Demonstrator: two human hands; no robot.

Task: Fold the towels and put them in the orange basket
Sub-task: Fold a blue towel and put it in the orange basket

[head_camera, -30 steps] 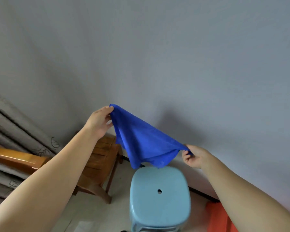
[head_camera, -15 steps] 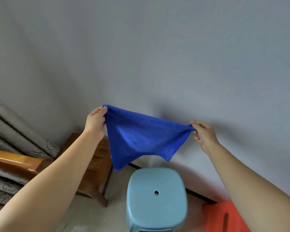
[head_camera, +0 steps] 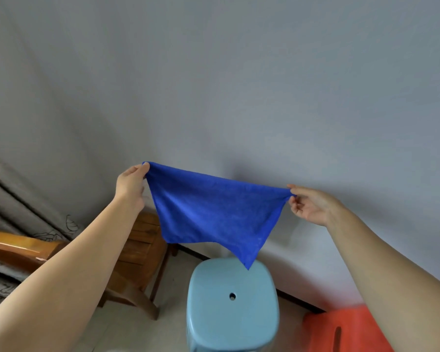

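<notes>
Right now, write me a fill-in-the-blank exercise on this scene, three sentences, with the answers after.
1. The left hand and the right hand each pinch a top corner of the ______ towel.
2. The towel's lowest corner hangs over the light blue ______.
3. At the lower right edge stands the ______ basket.

Missing words: blue; stool; orange
</notes>
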